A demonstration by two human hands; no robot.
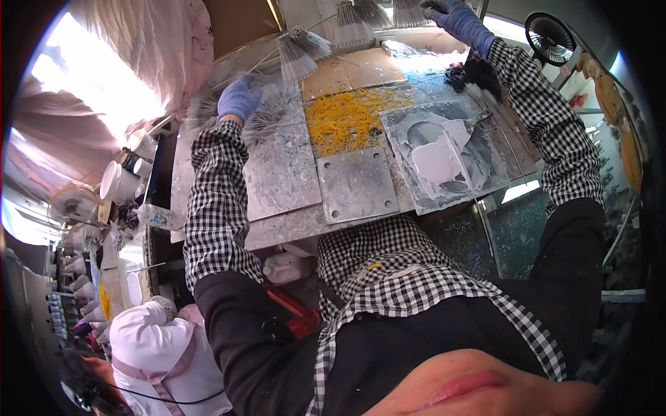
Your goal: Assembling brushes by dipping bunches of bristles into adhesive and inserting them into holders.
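Note:
My left hand (240, 98), in a blue glove, is over loose bundles of thin grey strands (272, 114) at the table's left. Motion blurs its fingers, so I cannot tell whether it grips any. My right hand (454, 19), gloved too, reaches to the far edge with dark-smudged fingers curled. It is beside fanned bundles of thin strands (354, 26); what it holds, if anything, is hidden. Another fanned bundle (300, 55) stands between the hands. Yellow rubber bands (343, 125) lie heaped mid-table, behind a metal plate (356, 186) with corner holes.
Right of the plate lies a grey board (413, 191) smeared with white paste (436, 161), a thin stick across it. Dark clumped material (479, 75) is beyond. A small black fan (549, 37) stands far right. White tubs (119, 182) are on the left; a person in white (163, 347) is lower left.

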